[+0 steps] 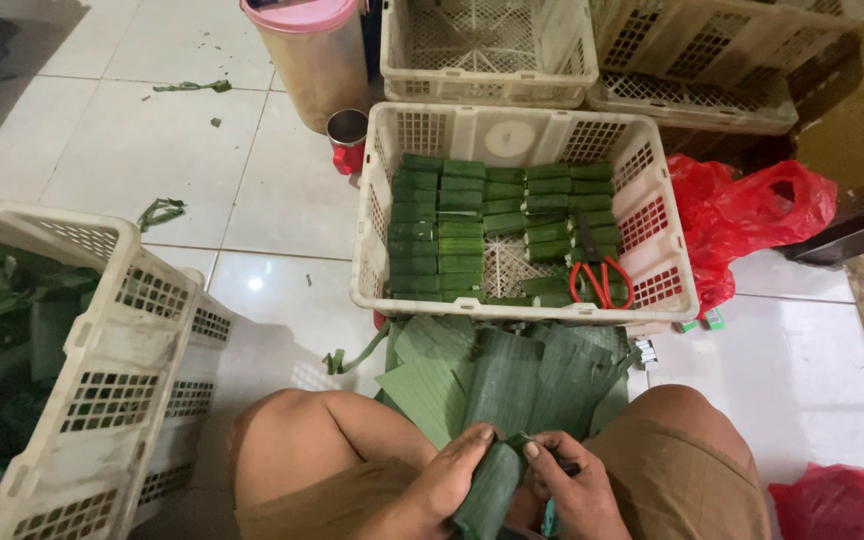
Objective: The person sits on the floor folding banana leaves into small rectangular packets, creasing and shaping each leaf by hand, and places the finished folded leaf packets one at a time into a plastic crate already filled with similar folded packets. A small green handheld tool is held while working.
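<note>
One parcel (489,492), one scissors (600,279), four crates (372,215); both hands, left (452,485) and right (574,487), curl together, clasping the parcel.

Leaf parcel (490,490): dark green banana-leaf wrap, long and narrow — tilted, upper end toward the right grip (572,485).
Hold: left grip (452,485) wraps its left side; right grip's fingertips pinch the folded top end.
Place: between both grips, above the lap.
</note>
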{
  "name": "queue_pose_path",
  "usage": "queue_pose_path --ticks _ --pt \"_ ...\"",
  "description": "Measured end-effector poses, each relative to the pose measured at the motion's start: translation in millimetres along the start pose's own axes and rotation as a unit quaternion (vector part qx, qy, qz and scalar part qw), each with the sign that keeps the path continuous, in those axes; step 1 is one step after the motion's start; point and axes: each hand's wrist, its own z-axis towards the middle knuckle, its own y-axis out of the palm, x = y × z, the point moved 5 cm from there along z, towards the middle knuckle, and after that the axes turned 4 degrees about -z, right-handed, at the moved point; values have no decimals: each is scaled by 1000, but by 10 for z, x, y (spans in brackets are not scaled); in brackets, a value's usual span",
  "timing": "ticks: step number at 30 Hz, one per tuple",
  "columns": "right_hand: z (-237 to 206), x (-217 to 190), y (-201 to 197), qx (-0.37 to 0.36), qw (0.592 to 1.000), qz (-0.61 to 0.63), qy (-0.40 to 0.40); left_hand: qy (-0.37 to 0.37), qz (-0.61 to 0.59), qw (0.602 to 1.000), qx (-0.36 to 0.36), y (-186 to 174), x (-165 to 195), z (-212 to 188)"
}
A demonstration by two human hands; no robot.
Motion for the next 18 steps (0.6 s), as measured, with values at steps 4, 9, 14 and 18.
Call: queue_pose_path --ticks 4,9,14,18 --pt "-140 165 174 -75 994 56 58 -20 -99 995 17 -33 -198 46" --pt "-308 -209 342 -97 981 -166 18 -19 -4 1000 20 -49 69 -29" --pt "-370 -929 453 -127 823 -547 -88 29 194 980 16 16 566 -146" --pt "-432 -1170 604 -123 827 -516 -187 53 225 973 -6 114 800 -204"
